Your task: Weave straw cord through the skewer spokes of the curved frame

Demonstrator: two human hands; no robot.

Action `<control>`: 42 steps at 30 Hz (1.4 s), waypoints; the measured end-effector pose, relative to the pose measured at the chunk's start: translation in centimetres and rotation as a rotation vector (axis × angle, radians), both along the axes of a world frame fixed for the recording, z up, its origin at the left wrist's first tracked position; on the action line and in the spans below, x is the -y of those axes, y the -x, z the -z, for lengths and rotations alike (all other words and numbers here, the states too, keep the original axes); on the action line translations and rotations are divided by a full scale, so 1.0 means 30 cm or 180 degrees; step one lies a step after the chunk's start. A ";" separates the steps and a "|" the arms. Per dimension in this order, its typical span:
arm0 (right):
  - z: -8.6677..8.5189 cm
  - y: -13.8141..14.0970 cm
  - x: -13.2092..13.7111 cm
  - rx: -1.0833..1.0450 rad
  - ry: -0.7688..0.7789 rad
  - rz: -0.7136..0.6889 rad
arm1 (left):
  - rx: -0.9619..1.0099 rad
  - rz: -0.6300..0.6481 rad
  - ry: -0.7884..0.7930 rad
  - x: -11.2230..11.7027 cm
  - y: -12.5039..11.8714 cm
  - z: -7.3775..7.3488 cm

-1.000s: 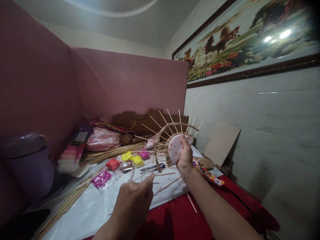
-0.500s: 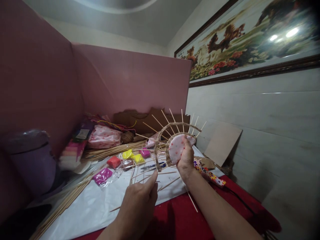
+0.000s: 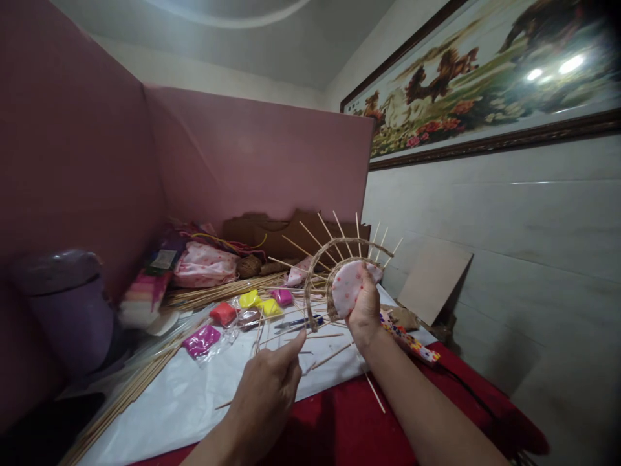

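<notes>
The right hand (image 3: 366,309) grips a spotted disc (image 3: 346,288) with sticks (image 3: 342,234) fanning out; the left hand (image 3: 269,382) points by the rope's (image 3: 339,241) end, its hold unclear to me.

A table covered in deep red (image 3: 349,421) is overlaid at the left and centre by a smooth white sheet (image 3: 179,408), along whose left edge a bundle of long, thin tan sticks (image 3: 127,389) is laid. Towards the far side, soft clear-wrapped packets (image 3: 200,341) in magenta, red, yellow and brown are scattered. At the right, an elongated, flower-patterned object (image 3: 412,343) is seen resting.
</notes>
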State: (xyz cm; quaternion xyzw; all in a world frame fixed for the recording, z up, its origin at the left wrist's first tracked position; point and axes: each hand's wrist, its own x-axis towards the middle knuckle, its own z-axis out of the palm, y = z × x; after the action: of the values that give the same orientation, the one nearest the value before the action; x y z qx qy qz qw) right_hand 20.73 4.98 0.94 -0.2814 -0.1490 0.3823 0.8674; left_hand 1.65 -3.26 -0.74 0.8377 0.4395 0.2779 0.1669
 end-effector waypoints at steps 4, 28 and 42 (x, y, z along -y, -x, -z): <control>0.007 0.006 -0.001 -0.0062 0.0049 -0.0217 | -0.0650 -0.0272 -0.0333 0.005 -0.004 0.011; 0.020 0.013 -0.022 0.0063 0.0317 0.0054 | -0.1359 -0.0313 -0.1039 0.014 0.003 0.006; 0.008 0.021 -0.008 0.0001 0.0108 0.0032 | 0.2123 0.0538 0.0596 -0.003 -0.019 -0.006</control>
State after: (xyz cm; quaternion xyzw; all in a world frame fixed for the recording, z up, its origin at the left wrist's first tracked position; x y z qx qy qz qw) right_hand 20.12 5.21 0.70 -0.2969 -0.1412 0.3804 0.8644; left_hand 2.21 -3.17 -0.57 0.7153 0.3135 0.4798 0.3997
